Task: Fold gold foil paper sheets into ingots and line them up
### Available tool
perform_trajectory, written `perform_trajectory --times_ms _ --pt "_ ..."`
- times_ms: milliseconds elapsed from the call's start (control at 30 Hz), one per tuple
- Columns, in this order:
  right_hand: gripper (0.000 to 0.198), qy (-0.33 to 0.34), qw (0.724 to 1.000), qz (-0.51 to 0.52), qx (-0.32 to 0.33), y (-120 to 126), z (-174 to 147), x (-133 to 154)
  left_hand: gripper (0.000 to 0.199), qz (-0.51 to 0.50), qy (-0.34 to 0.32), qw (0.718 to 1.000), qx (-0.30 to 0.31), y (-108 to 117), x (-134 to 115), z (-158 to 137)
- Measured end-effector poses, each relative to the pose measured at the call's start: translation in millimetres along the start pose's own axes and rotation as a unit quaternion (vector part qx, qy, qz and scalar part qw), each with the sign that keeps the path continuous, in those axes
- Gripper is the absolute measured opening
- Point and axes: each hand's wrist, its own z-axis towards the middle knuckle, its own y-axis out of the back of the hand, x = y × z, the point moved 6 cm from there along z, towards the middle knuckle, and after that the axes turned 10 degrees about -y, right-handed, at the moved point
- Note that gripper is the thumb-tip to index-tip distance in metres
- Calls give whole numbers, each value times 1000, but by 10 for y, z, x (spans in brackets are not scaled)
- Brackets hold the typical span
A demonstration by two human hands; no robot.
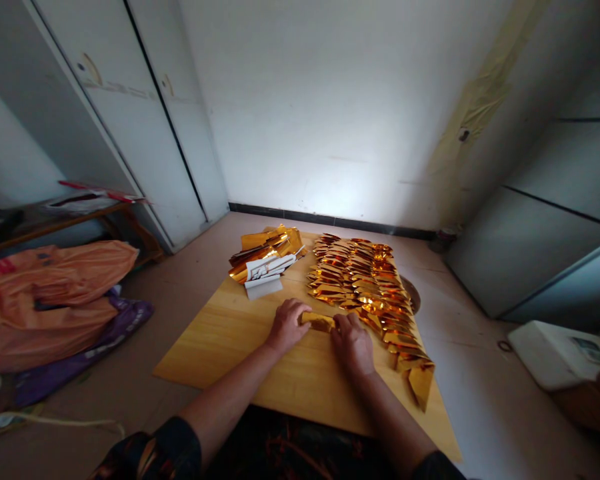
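A small strip of folded gold foil paper (pixel 319 323) is stretched between my two hands, just above the wooden board. My left hand (pixel 287 327) pinches its left end, and my right hand (pixel 353 343) grips the right end. Rows of folded gold foil pieces (pixel 360 280) lie on the right side of the board, close beyond my right hand. Past my left hand sits a loose pile of gold foil sheets (pixel 275 243), with white paper sheets (pixel 264 285) in front of it. My fingertips partly hide the strip's ends.
The wooden board (pixel 215 353) reaches from my lap toward the white wall (pixel 310 120). Orange and purple bags (pixel 65 300) lie on the floor at left, near a cabinet (pixel 130 100). A refrigerator (pixel 545 220) and a white box (pixel 555 353) stand at right.
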Motion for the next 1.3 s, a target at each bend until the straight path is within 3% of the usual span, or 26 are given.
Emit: perform_trajectory --times_ms 233,767,1300 --pt "20 6 1000 -2 5 -1 7 -10 29 29 -14 999 31 -44 -20 -43" --pt "37 29 1000 6 -10 -51 -7 -49 29 25 -17 999 18 -67 20 -52" --pt "18 53 993 94 -41 4 -14 5 23 4 -42 999 15 -8 -105 -41"
